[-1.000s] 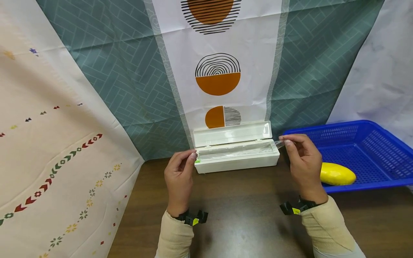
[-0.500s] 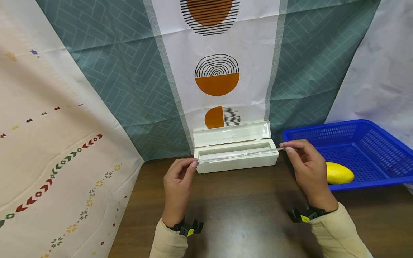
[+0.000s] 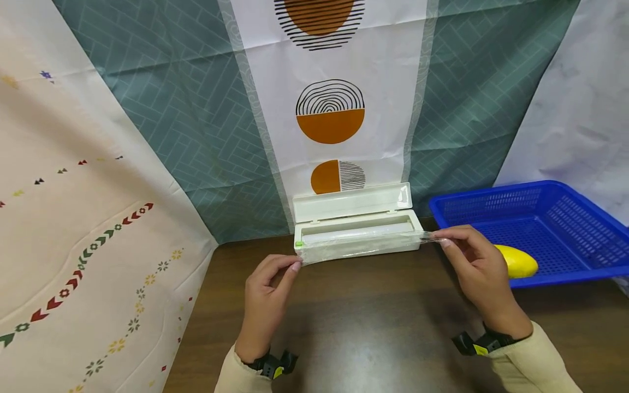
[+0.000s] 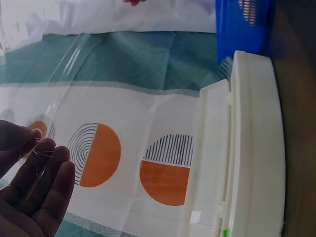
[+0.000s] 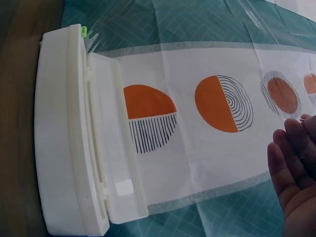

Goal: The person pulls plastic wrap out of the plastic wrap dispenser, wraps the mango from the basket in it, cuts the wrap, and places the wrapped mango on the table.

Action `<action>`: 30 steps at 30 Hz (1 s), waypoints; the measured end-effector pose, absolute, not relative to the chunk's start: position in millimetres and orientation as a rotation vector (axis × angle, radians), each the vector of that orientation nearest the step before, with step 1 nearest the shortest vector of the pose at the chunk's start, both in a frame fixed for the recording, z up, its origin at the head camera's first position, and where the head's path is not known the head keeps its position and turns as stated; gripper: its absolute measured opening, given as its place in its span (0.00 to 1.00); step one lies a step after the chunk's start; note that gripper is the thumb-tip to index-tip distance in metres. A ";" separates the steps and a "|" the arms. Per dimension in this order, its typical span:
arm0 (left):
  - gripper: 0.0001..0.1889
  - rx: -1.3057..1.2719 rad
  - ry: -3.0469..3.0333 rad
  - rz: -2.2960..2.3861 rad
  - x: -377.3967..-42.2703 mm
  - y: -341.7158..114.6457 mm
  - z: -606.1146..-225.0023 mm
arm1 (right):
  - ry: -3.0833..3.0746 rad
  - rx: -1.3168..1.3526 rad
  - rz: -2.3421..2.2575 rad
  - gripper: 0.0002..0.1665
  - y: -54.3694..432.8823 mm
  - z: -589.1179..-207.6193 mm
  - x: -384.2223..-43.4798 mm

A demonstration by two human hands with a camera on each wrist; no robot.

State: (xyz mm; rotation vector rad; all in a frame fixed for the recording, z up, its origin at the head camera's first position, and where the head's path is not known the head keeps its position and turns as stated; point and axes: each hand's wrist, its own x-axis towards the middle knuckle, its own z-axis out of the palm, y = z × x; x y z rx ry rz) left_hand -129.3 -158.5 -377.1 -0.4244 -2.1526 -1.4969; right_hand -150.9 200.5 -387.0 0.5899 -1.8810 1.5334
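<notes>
A white plastic wrap dispenser [image 3: 358, 254] stands on the table with its lid [image 3: 354, 203] raised at the back. Inside lies a pale roll [image 3: 357, 232]. Clear plastic wrap [image 3: 363, 245] stretches from the box towards me, held by its two front corners. My left hand [image 3: 269, 295] pinches the left corner between thumb and fingers, just off the box's front left. At the other corner my right hand [image 3: 479, 267] pinches the gathered edge. In the left wrist view the transparent sheet [image 4: 64, 74] is faintly visible by its glints. A green slider [image 3: 299, 244] sits at the box's left end.
A blue plastic basket [image 3: 580, 275] stands at the right, behind my right hand. In it lies a yellow oblong fruit-like object [image 3: 518, 262], partly hidden by that hand. Patterned cloth [image 3: 206, 136] hangs right behind the dispenser. The brown tabletop [image 3: 363, 322] lies in front.
Both hands have moved back towards me and slightly apart, drawing the plastic wrap out over the box's front edge. The dispenser and the basket have stayed in place.
</notes>
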 end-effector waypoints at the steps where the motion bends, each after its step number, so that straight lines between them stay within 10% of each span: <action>1: 0.07 -0.433 -2.160 -1.487 -128.4 -159.1 -377.5 | -1.886 0.591 1.529 0.13 201.2 -387.5 -149.3; 30: 0.06 -0.520 -2.294 -1.424 -99.8 -166.2 -410.1 | -2.097 0.785 1.256 0.22 222.3 -427.6 -109.8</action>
